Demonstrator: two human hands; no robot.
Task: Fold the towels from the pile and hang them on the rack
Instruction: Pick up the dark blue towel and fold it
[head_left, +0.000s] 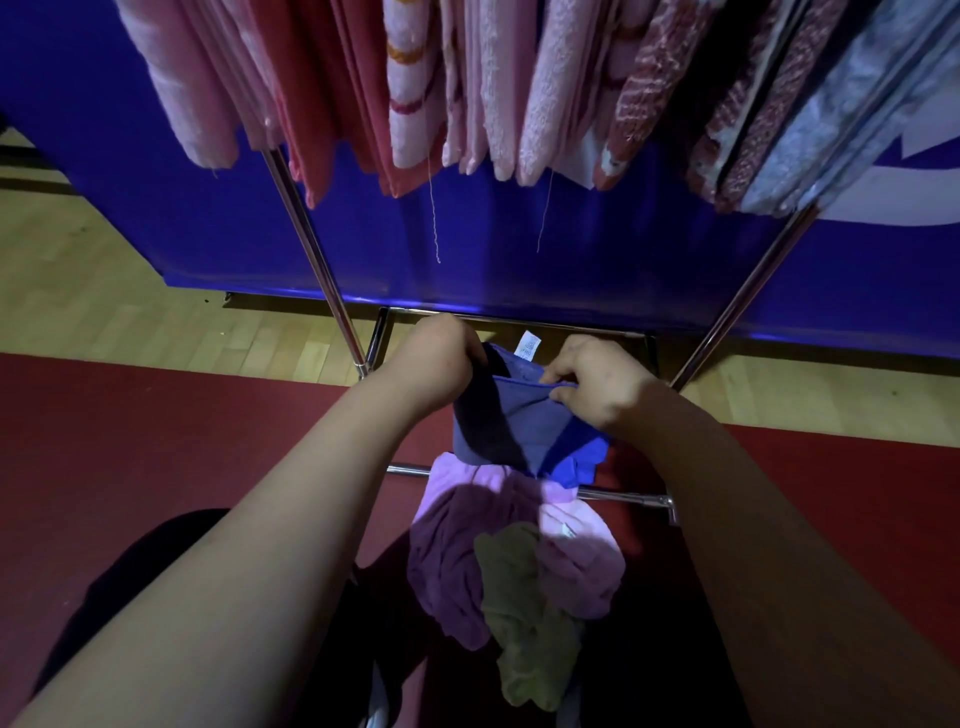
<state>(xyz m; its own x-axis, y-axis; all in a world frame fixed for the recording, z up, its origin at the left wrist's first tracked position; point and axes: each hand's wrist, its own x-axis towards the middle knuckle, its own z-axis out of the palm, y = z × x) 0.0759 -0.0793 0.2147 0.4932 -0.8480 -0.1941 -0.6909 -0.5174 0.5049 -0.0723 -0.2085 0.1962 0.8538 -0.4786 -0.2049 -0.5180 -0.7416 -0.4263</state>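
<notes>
- Folding step in hand, by the look of it: holding a blue towel (524, 426) up off the floor with both hands, right above the pile (519, 561) and in front of the rack (317, 249).
- Gripping the top edge on one side with the left hand (447, 358), fingers (475, 349) curled right over the cloth.
- Pinching the same edge on the other side with the right hand (597, 379), fingers (560, 375) narrow and tight on the hem, with a white label (528, 345) poking up between the two.
- More to get through: purple, pink and olive ones heaped on the red mat (104, 441), bunched against the rack's lower rail (623, 496) near the mat's far edge.
- Loads of hung towels (467, 78) up top, pinks through to greys, packed close.
- Next, probably: bringing the two held corners together for a neat narrow fold, then lifting it up to a bar. Looks tight up there, so might need sliding in edge-first. Can't tell from here where there's a gap.
</notes>
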